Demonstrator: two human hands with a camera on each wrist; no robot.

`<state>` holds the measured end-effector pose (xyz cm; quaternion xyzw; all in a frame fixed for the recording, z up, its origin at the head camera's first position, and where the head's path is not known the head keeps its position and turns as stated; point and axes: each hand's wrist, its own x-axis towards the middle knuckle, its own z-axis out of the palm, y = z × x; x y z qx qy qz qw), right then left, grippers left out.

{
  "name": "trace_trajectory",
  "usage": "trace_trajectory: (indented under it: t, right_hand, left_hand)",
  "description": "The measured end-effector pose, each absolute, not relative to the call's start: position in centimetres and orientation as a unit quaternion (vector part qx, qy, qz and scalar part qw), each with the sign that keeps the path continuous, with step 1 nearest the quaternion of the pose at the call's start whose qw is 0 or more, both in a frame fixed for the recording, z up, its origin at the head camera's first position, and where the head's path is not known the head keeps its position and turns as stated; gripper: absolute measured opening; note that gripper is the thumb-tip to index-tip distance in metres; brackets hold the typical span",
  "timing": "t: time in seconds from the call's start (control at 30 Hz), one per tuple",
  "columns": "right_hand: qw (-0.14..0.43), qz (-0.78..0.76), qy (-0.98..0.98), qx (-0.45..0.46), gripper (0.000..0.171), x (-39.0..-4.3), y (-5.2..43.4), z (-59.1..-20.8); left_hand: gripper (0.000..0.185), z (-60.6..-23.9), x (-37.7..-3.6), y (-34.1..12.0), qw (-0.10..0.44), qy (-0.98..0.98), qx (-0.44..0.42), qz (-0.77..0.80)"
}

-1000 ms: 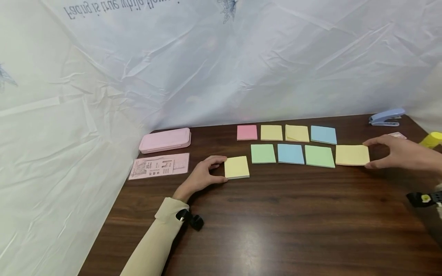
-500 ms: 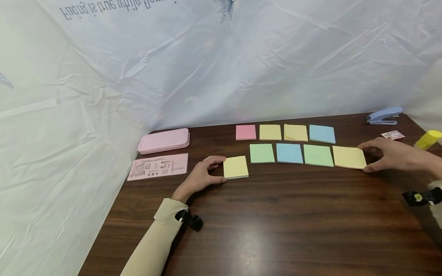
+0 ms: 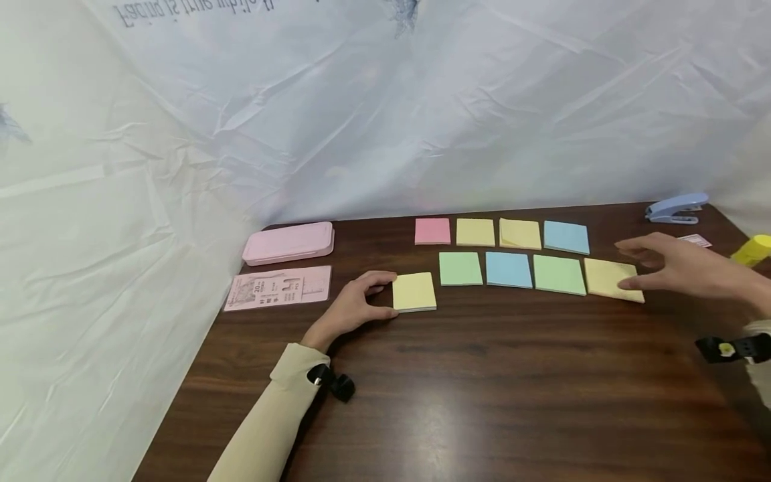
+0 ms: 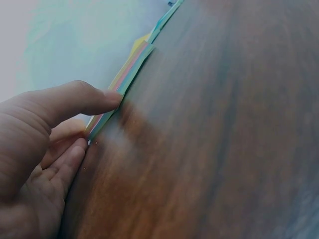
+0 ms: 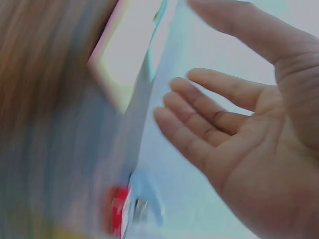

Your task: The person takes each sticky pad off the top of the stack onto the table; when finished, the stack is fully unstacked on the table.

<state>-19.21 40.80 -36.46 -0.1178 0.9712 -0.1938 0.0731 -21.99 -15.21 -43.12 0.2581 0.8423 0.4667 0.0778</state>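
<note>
Dark table [image 3: 482,402]: left hand [image 3: 352,309] pinches a yellow pad [image 3: 413,292]; right hand [image 3: 687,271], fingers spread, holds nothing near stapler [image 3: 676,208].

We see a dark wooden table [image 3: 482,402] with a smooth, glossy finish that reflects light in pale streaks. On it lie matt paper sticky-note pads, among them the yellow pad [image 3: 413,292] at the left hand [image 3: 352,309] and the yellow pad [image 3: 610,277] beside the right hand [image 3: 680,268]. Left of the pads, the pink case [image 3: 288,242] looks like smooth plastic, and so does the blue stapler [image 3: 676,207]. Behind the table hangs a thin, crinkled white sheet [image 3: 421,120] with a faint sheen.
</note>
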Motion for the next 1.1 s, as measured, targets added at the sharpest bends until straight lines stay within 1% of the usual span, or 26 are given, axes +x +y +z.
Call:
trace_trajectory:
  t: [0.13, 0.33, 0.4, 0.67, 0.87, 1.1]
  right_hand:
    - [0.049, -0.226, 0.965, -0.127, 0.080, -18.9, 37.6, -35.4]
    - [0.007, -0.259, 0.945, -0.199, 0.068, -19.4, 32.2, -34.9]
    - [0.004, -0.264, 0.939, -0.222, 0.066, -19.8, 30.3, -34.9]
    - [0.039, -0.278, 0.918, -0.281, 0.071, -21.1, 23.4, -35.8]
    - [0.046, -0.274, 0.905, -0.324, 0.071, -22.1, 19.4, -37.1]
    - [0.083, -0.250, 0.908, -0.326, 0.078, -22.9, 15.7, -38.0]
  left_hand:
    - [0.068, -43.2, -21.9, -15.1, 0.083, 0.843, 0.259, 0.463]
    - [0.067, -43.1, -21.9, -15.0, 0.084, 0.844, 0.258, 0.464]
    - [0.067, -43.1, -21.8, -15.0, 0.085, 0.843, 0.257, 0.464]
    - [0.067, -43.2, -22.0, -15.0, 0.082, 0.844, 0.259, 0.462]
    - [0.067, -43.0, -22.1, -15.0, 0.077, 0.844, 0.261, 0.462]
    - [0.067, -43.0, -22.1, -15.0, 0.079, 0.845, 0.257, 0.462]
